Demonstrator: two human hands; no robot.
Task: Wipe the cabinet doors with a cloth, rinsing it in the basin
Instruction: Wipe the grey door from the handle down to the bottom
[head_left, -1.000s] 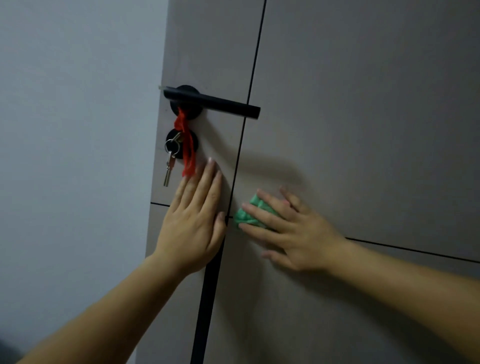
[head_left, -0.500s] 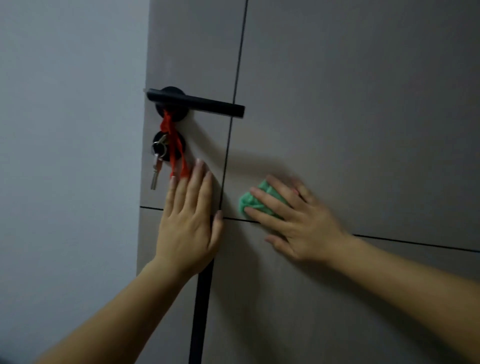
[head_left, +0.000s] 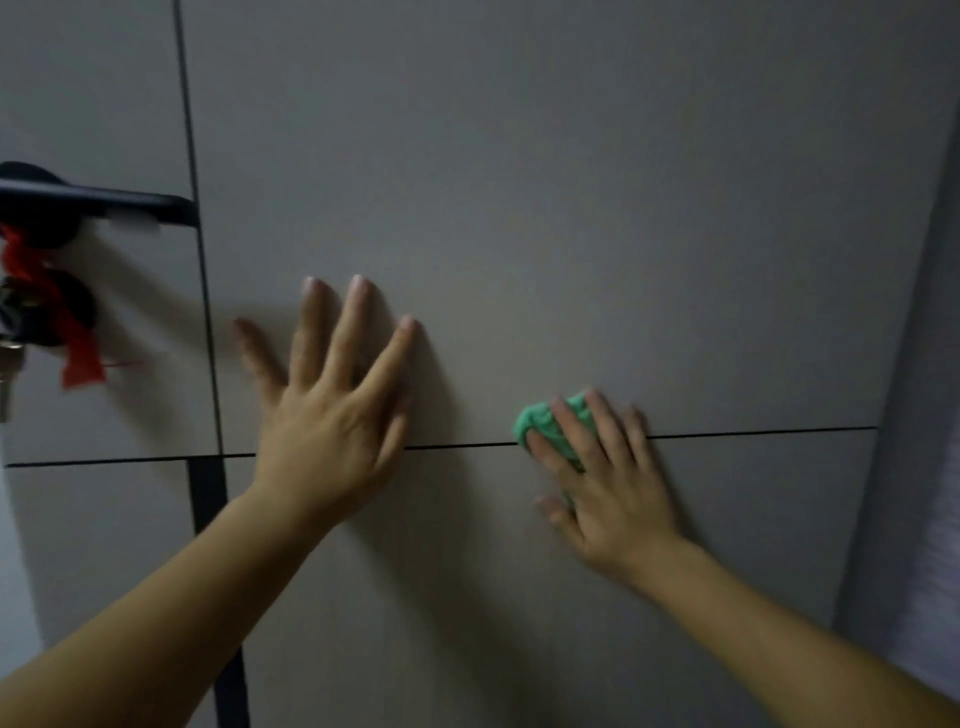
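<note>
Two hands on the grey door panel (head_left: 571, 208) | our left hand (head_left: 332, 415) flat across the horizontal seam (head_left: 457, 446), fingers spread | our right hand (head_left: 608, 493) presses the green cloth (head_left: 537, 421) onto that seam, fingers straight | risk: we judge the ungripped cloth may slip free

The grey cabinet door (head_left: 571, 182) stands upright, cut by a thin vertical groove (head_left: 188, 130) near its left side and a thin horizontal groove (head_left: 457, 446) across the middle. A black lever handle (head_left: 104, 202) sits at the left, with blurred keys (head_left: 8, 364) and a red ribbon (head_left: 78, 353) hanging below it. The left hand (head_left: 332, 415) lies flat on the panel, fingers (head_left: 358, 322) spread. To its right, the right hand (head_left: 608, 488) presses a green cloth (head_left: 535, 423) onto the horizontal groove
</note>
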